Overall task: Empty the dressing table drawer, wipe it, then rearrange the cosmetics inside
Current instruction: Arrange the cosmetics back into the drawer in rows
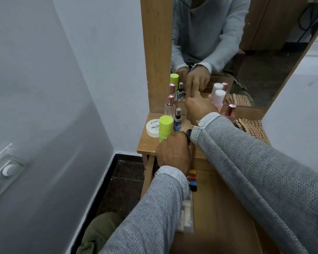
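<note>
Emptying under way: drawer partly cleared, wiping and rearranging not yet begun.

Several cosmetics stand on the surface (pixel 149 143) at mid-frame: green-capped bottle (pixel 165 130), white jar (pixel 152 127), spray bottle (pixel 177 119), pink bottle (pixel 218 99). The drawer (pixel 218 208) below holds coloured nail polishes (pixel 192 178) and a clear pouch (pixel 186 215). The left hand (pixel 173 154) grips a small dark item, seemingly; whether the right hand (pixel 200 107) holds anything I cannot tell. A checked cloth (pixel 250 128) lies at right.

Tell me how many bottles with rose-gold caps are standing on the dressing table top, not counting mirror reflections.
2. One clear bottle with a rose-gold cap stands at the back left near the mirror; another rose-gold-capped bottle stands right of the right hand. The arms may hide more.
</note>
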Action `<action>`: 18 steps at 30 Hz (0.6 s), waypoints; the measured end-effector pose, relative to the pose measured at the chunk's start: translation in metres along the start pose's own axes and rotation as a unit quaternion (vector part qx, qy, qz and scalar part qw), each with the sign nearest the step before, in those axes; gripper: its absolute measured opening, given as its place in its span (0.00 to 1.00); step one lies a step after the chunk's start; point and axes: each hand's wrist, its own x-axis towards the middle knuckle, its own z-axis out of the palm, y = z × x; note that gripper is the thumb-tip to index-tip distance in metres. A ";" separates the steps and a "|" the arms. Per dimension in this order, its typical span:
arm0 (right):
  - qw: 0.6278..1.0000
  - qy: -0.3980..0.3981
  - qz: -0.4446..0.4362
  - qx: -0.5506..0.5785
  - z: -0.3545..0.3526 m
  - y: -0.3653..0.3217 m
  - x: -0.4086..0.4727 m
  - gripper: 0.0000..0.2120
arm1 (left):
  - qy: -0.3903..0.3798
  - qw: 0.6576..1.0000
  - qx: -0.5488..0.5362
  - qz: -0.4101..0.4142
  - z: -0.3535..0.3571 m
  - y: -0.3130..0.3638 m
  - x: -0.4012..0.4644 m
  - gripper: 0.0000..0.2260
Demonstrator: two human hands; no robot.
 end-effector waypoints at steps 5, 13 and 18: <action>1.000 -0.013 -0.019 -0.015 0.001 0.002 -0.002 0.14 | 0.010 1.000 -0.009 0.010 0.003 -0.002 0.001 0.12; 0.998 0.048 -0.015 -0.029 -0.024 0.014 -0.040 0.13 | 0.028 0.999 -0.019 0.011 0.008 -0.009 0.001 0.14; 0.994 0.084 -0.037 0.054 -0.034 0.034 -0.102 0.11 | 0.036 0.996 -0.077 0.025 0.016 -0.021 -0.003 0.15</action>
